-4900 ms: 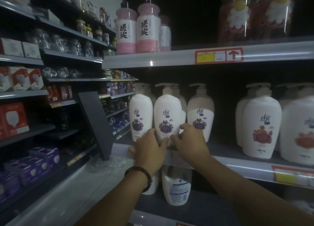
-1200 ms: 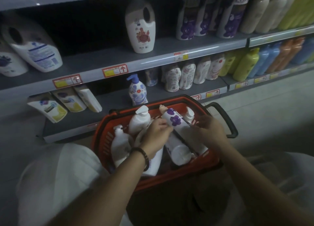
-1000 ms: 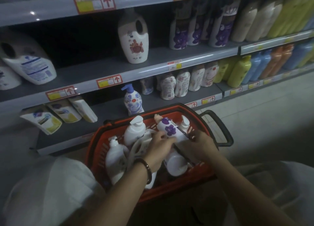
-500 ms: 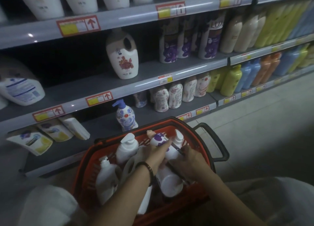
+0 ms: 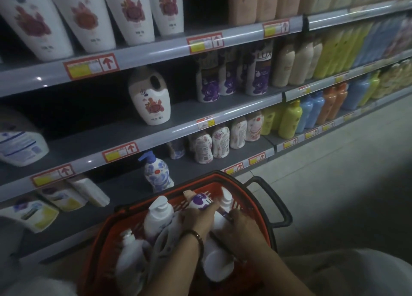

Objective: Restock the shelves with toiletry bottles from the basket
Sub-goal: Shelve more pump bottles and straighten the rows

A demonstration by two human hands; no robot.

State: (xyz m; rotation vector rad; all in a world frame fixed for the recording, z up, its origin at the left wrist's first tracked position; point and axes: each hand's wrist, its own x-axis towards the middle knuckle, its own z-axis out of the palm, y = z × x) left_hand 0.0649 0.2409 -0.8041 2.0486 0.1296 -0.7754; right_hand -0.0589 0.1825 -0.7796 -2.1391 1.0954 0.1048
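Red basket point(image 5: 100, 251) holds the stock. Left hand point(image 5: 197, 217) wraps the purple-flower bottle point(image 5: 199, 200) lying on top; right hand point(image 5: 243, 226) is beside it, grip unclear. Risk: the lift snags the tightly packed pump bottles point(image 5: 157, 215) and topples them.

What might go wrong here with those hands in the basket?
Both the left hand and right hand are on the purple-flower bottle, wedged among others in the red basket; lifting it may tip the white pump bottle. The blue-pump bottle stands alone behind the basket and might get knocked.
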